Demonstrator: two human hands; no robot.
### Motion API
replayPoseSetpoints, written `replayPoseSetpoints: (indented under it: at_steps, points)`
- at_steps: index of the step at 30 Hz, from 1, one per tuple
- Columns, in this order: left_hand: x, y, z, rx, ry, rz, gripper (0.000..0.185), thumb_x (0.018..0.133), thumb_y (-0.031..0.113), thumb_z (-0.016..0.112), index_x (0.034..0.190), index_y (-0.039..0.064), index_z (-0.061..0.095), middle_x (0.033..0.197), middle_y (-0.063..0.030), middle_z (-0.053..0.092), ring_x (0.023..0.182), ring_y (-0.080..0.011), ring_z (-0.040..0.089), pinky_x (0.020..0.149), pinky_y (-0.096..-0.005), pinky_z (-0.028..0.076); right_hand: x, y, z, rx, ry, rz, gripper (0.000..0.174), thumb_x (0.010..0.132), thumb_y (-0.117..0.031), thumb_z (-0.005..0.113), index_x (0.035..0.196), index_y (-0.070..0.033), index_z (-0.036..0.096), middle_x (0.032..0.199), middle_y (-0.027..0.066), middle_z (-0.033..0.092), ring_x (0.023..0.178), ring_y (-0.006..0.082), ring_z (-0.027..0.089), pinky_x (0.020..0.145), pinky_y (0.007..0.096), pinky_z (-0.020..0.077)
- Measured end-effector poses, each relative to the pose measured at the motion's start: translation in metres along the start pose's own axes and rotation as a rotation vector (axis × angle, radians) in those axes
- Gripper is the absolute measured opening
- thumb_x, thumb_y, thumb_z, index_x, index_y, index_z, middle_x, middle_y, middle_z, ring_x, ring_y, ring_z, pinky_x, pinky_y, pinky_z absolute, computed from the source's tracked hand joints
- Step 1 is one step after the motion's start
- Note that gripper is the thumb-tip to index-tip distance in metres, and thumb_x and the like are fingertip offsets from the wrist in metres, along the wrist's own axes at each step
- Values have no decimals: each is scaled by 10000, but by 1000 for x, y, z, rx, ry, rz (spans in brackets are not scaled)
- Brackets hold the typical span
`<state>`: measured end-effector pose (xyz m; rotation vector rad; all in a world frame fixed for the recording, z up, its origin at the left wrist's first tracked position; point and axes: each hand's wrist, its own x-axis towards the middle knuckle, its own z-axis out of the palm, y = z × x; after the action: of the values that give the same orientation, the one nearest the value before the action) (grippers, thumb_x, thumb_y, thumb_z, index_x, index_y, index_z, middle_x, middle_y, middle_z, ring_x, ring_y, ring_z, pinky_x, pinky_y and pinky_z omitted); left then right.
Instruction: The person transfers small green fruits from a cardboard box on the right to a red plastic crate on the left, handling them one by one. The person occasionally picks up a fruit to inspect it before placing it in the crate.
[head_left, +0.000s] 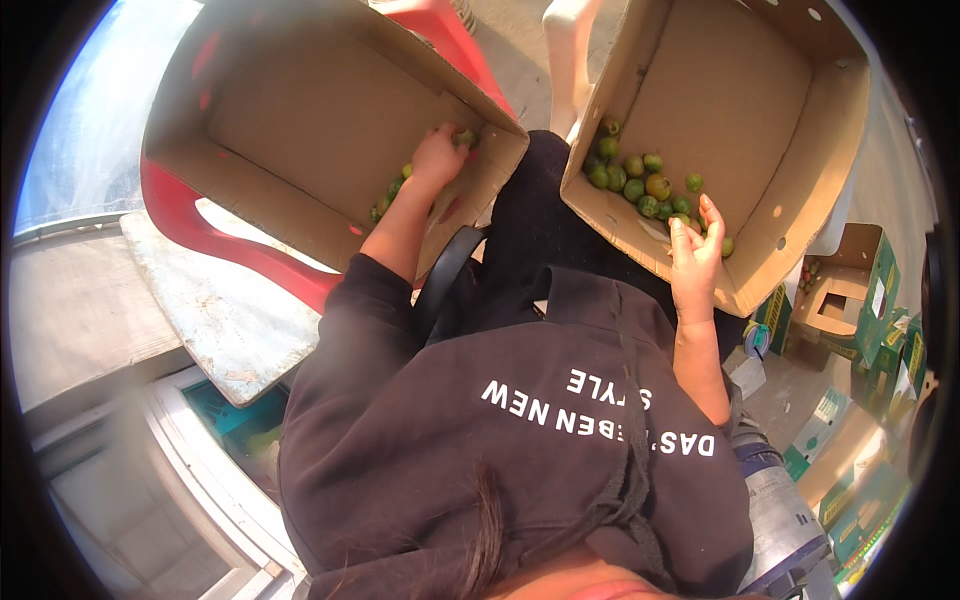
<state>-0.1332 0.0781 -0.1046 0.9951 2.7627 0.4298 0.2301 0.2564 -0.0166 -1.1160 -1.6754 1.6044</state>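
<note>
My left hand (441, 159) reaches into the left cardboard box (300, 97), its fingers curled on a green tomato (466, 138) near the corner closest to my knees. A few more green and yellowish tomatoes (394, 187) lie along the near wall, partly hidden by my forearm. In the right cardboard box (727, 97), a cluster of green tomatoes (634, 187), some striped, gathers in the near left corner. My right hand (697, 251) is over the near wall of that box beside them. Its thumb and fingers are apart, with no tomato plainly held.
A red plastic chair (176, 217) supports the left box; a white chair (566, 45) stands by the right one. Green printed cartons (874, 300) and a metal bucket (784, 502) are on my right. A worn board (225, 315) juts out at left.
</note>
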Motion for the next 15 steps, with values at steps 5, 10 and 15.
replayPoseSetpoints:
  at_steps: [5, 10, 15]
  points:
    - [24, 5, 30, 269, -246, -3, 485, 926, 292, 591, 1382, 205, 449, 1232, -212, 557, 1101, -405, 595, 899, -472, 514, 0, 22, -1, -43, -73, -19, 543, 945, -92, 608, 1424, -25, 361, 1446, 120, 392, 987, 110, 590, 744, 226, 484]
    - [37, -9, 43, 342, -312, 57, 444, 938, 267, 565, 1358, 188, 447, 1199, -227, 572, 1113, -403, 587, 898, -475, 514, -2, 24, -4, -18, -44, -53, 535, 949, -92, 606, 1420, -20, 362, 1410, 131, 419, 989, 111, 595, 810, 247, 494]
    - [32, -25, 42, 220, -247, 90, 418, 921, 217, 572, 1324, 152, 483, 1149, -232, 597, 1086, -397, 601, 889, -478, 511, -3, 25, -6, -33, -63, -31, 528, 950, -97, 608, 1415, -21, 372, 1398, 139, 424, 989, 114, 601, 797, 246, 498]
